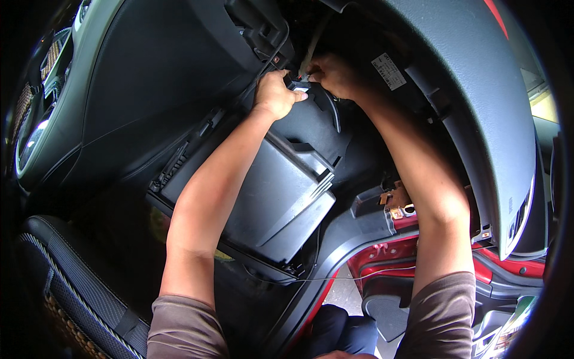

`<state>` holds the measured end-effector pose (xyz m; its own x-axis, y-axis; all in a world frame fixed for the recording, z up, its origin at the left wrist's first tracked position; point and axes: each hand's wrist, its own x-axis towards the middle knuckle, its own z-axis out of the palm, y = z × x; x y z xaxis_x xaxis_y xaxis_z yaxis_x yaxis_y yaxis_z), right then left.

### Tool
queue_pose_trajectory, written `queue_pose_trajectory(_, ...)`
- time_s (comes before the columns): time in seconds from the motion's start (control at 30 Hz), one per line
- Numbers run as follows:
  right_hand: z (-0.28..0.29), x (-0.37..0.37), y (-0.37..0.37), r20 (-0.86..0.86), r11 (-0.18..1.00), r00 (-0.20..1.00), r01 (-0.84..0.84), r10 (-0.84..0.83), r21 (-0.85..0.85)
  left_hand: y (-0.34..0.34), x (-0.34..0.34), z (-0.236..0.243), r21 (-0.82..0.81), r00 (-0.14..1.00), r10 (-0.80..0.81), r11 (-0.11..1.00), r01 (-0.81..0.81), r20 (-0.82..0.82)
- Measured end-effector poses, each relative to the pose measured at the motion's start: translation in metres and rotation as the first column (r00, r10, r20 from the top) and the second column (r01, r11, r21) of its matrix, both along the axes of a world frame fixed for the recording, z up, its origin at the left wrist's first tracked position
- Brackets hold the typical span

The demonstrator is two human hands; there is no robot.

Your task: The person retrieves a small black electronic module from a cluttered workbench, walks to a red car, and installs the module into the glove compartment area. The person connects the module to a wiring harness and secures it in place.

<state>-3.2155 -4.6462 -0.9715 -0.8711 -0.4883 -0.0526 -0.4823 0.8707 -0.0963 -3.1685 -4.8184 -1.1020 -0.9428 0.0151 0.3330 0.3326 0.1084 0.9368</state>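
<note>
Both my arms reach up under a car dashboard (478, 107). My left hand (274, 93) is curled around a small black part (301, 88) with a pale face, deep in the cavity. My right hand (335, 75) meets it from the right, fingers pinched on the same small part, next to a pale strap (312, 45). Below the hands hangs the open black glovebox bin (281, 197), tilted down. What lies behind the fingers is hidden in shadow.
A black seat (66, 287) with woven trim sits at lower left. Red door-frame metal (388, 251) and a brown connector (397, 200) show at the right. A thin wire (335, 278) runs under the glovebox. A white label (388, 70) is stuck on the dashboard's underside.
</note>
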Motion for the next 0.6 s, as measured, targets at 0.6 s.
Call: queue_pose_trajectory(0.6, 0.005, 0.011, -0.015, -0.020, 0.996, 0.996, 0.083, -0.084, -0.036, -0.001, 0.010, 0.009, 0.051, 0.999, 0.029, 0.998, -0.030, 0.016)
